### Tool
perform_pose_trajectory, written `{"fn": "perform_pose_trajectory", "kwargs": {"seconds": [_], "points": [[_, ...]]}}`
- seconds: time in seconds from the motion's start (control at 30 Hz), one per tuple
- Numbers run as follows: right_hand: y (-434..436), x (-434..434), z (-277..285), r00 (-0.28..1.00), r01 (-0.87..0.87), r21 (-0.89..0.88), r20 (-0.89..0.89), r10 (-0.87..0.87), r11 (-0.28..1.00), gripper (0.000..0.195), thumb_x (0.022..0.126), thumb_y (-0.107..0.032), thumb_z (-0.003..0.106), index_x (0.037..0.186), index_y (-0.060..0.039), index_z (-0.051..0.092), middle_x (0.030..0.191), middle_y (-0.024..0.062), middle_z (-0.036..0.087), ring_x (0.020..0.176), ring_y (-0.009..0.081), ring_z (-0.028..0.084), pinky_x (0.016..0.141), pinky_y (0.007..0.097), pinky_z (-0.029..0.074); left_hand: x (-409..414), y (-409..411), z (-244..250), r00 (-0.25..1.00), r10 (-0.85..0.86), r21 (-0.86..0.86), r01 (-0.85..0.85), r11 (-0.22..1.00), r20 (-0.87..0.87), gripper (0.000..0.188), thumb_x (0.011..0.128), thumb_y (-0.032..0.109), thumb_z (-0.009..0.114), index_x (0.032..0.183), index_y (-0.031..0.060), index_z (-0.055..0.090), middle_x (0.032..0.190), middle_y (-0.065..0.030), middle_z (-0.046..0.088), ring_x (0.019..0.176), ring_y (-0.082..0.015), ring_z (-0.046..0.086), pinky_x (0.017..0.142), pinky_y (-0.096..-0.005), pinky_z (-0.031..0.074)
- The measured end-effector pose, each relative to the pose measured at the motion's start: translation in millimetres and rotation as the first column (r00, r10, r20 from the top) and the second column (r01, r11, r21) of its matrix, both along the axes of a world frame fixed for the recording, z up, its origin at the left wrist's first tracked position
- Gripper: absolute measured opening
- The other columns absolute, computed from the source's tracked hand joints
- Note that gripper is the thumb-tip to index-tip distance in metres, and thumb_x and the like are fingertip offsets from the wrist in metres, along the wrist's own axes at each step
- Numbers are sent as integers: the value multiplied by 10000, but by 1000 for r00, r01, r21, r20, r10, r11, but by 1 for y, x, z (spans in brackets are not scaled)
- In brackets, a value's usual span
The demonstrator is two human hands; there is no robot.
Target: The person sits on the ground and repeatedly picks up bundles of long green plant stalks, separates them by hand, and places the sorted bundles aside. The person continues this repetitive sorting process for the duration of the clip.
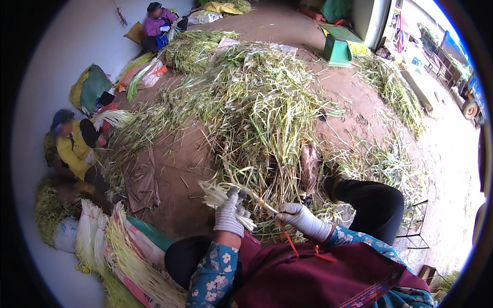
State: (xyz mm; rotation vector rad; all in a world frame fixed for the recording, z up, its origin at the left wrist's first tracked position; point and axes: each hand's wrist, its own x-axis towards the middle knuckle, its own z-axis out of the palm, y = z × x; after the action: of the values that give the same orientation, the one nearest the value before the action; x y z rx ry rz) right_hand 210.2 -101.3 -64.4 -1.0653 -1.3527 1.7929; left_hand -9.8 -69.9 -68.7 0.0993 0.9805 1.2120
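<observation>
My left hand (230, 217), in a striped knitted work glove, grips a small bundle of pale plant stalks (213, 195) above my lap. Their cut ends poke out past the fingers on the right. In a whitish glove, my right hand (304, 220) pinches the end of a single stalk (265, 202) with a brownish sheath, which slants up and left past my left fingertips. Just beyond both hands rises a large heap of long green and yellowed stalks (265, 111). A maroon apron (308, 275) with orange ties covers my lap.
Bundled pale stalks (90, 231) and a printed sack (133, 246) piled with stalks lie at my left. Two people work along the wall, one in a yellow jacket (77, 152), one in purple (160, 23). A green platform scale (339, 48) and a metal frame (418, 227) stand right.
</observation>
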Motion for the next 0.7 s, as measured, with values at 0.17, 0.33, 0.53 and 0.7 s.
{"fn": "perform_pose_trajectory", "kwargs": {"seconds": [0.17,0.33,0.53,0.7], "points": [[2,-3,-11,956,-74,128,290,34,989,168,874,-157,571,983,-36,614,721,36,637,648,102,615,621,241,504,7,-1,6,998,-13,-53,10,999,-58,259,845,221,597,1060,83,549,900,-89,631,421,-105,461,397,-292,432],[13,-3,-17,896,-236,-62,373,241,970,287,897,-295,532,1059,-75,619,771,32,658,653,104,622,644,256,512,13,0,15,961,-161,43,174,984,-223,267,802,118,635,1046,65,542,854,-116,628,421,-115,485,386,-268,455],[16,-22,-13,917,-309,-339,-353,184,889,568,929,-397,441,1390,-98,297,1174,43,540,1062,101,479,940,267,374,19,-4,16,958,-260,42,267,963,-123,212,805,115,631,989,27,571,822,-123,633,411,-128,502,371,-266,447],[32,-28,-2,706,32,-478,-611,-358,878,272,887,-263,534,1099,-92,525,977,38,603,894,164,583,818,334,465,24,-8,15,950,-308,-14,307,951,-48,223,816,166,628,976,16,589,785,-113,639,378,-127,488,365,-288,445]]}}
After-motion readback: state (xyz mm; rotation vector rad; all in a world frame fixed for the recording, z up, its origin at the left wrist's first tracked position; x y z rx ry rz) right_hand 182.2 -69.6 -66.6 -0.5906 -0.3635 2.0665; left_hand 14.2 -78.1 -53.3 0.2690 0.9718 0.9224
